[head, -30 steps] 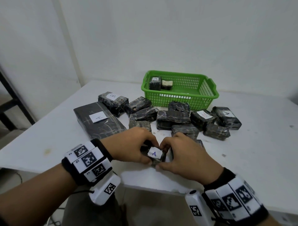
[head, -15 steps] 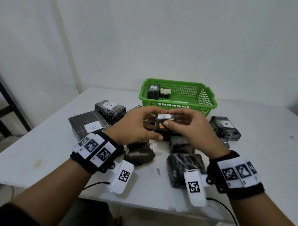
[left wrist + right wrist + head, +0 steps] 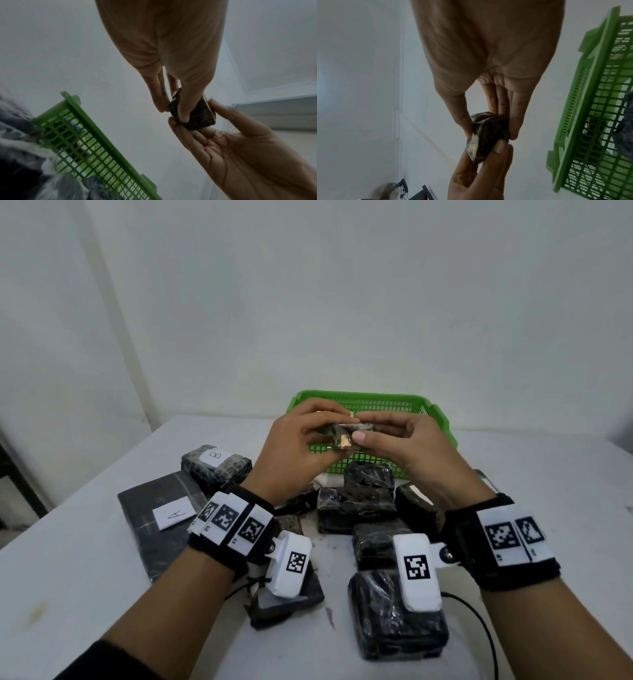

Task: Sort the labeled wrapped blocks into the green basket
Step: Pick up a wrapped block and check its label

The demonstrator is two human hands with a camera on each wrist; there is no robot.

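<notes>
A small dark wrapped block (image 3: pixel 346 435) is held in the air just in front of the green basket (image 3: pixel 432 419). My left hand (image 3: pixel 334 428) pinches its left end with thumb and fingers. My right hand (image 3: pixel 363 426) pinches its right end. No label on it faces the head camera. The left wrist view shows the block (image 3: pixel 197 119) between both hands above the basket (image 3: pixel 96 135). In the right wrist view the block (image 3: pixel 489 135) has a loose shiny flap of wrap, with the basket (image 3: pixel 590 108) at right. Dark blocks lie in the basket, mostly hidden.
Several dark wrapped blocks lie piled on the white table (image 3: pixel 68 577) below my hands. A large flat one labelled A (image 3: pixel 161 518) and one labelled B (image 3: pixel 215 463) sit at left. Another block (image 3: pixel 397 621) lies near the front. A white wall stands close behind the basket.
Both hands have lifted the small block labelled A from the table's front and carried it up and away toward the basket. Its label no longer faces the head camera.
</notes>
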